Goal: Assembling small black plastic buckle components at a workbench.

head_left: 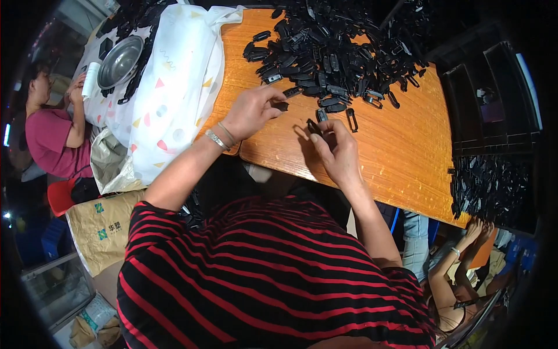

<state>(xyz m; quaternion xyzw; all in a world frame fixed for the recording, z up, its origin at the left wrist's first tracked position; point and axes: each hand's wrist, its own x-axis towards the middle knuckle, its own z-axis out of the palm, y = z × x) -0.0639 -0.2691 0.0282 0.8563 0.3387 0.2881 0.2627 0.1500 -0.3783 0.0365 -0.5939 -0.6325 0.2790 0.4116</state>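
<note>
My left hand, with a bracelet on its wrist, is over the near part of the wooden table. Its thumb and fingers close on a small black plastic piece, mostly hidden by the fingers. To its right, my right hand pinches a dark, narrow plastic piece between thumb and fingers. The two held pieces are apart. Just beyond both hands spreads a pile of black plastic parts. A slim, open-framed black part lies loose beside my right fingertips.
At left, a patterned plastic sheet covers a surface with a metal bowl; a person in a maroon shirt sits there. More black parts are heaped at right, near another person's hands. A printed sack stands lower left.
</note>
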